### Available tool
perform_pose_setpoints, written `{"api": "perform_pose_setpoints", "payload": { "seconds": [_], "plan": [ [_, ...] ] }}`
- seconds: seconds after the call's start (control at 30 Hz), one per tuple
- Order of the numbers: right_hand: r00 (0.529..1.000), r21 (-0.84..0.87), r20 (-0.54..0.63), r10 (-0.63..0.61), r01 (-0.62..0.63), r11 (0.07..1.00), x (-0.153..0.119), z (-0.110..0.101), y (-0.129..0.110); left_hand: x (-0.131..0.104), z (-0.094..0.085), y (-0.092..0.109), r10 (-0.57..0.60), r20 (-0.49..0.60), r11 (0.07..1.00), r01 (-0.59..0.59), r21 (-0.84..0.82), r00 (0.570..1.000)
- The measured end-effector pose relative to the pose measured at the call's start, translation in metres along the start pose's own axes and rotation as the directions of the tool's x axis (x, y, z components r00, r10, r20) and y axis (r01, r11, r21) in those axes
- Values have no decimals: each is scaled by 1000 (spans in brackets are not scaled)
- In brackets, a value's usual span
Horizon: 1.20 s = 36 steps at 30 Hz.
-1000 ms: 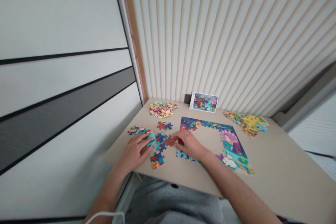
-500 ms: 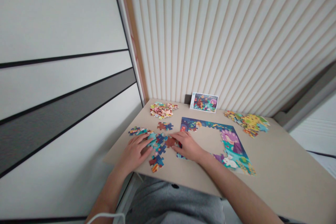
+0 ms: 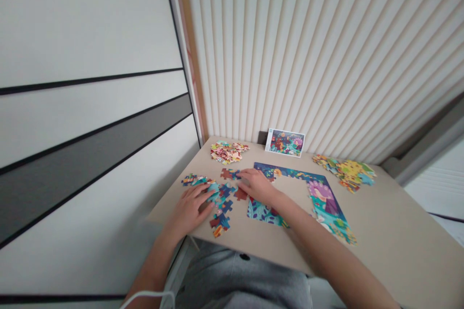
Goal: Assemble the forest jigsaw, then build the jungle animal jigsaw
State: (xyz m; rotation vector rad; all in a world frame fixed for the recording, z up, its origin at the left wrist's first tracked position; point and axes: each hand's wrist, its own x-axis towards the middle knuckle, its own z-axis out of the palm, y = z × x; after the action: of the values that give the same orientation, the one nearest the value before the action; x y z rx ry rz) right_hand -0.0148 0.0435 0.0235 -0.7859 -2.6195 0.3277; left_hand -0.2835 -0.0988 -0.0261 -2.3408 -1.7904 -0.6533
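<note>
My left hand (image 3: 192, 206) rests with spread fingers on the left edge of a heap of blue and teal puzzle pieces (image 3: 222, 198). Fingertips of my right hand (image 3: 255, 184) touch the right end of a small joined group of brown and blue pieces (image 3: 227, 174); its fingers are apart. Just below that hand lies a reddish-brown piece (image 3: 240, 194). My right hand and forearm cover part of the partly assembled puzzle (image 3: 331, 203), a frame of joined pieces with an open middle, a purple figure at its right and blue leaves at its lower left.
A picture card (image 3: 285, 143) leans at the back of the beige table (image 3: 391, 231). Pink and red pieces (image 3: 226, 152) are piled at the back left, yellow and green ones (image 3: 350, 172) at the back right. A ribbed panel (image 3: 290, 48) stands behind.
My right hand has moved up from the reddish-brown piece to the brown and blue group, uncovering the puzzle's lower left. The left hand stays on the heap. The view has shifted slightly.
</note>
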Motion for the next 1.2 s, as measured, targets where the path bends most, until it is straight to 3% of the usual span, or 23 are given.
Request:
{"api": "perform_pose_setpoints", "payload": {
  "seconds": [0.17, 0.3, 0.57, 0.67, 0.87, 1.07, 1.2],
  "plan": [
    [998, -51, 63, -8, 11, 999, 52, 23, -13, 0, -2, 1, -2, 0, 1000, 2, -10, 1000],
    [996, -79, 86, 20, -13, 997, 68, 41, -23, 0, -3, 3, 3, -24, 1000, -4, -26, 1000],
    [983, -146, 184, 19, 8, 989, 81, 35, -18, 0, -5, 5, -5, -21, 1000, 4, -13, 1000],
    [977, -196, 202, -66, 106, 975, 83, 32, -20, 1, -5, 3, -4, -16, 1000, 4, -9, 1000],
    [940, -413, 196, -278, 337, 846, 75, 35, -32, 0, -2, 0, 13, -31, 1000, -14, -24, 999],
    [952, -431, 172, -254, 305, 849, 76, 31, -45, 0, 1, -2, 34, -52, 999, -35, -14, 998],
    [967, -368, 23, -255, 245, 897, 68, 17, -54, 0, 1, -2, 24, -31, 1000, -24, -2, 999]
  ]
}}
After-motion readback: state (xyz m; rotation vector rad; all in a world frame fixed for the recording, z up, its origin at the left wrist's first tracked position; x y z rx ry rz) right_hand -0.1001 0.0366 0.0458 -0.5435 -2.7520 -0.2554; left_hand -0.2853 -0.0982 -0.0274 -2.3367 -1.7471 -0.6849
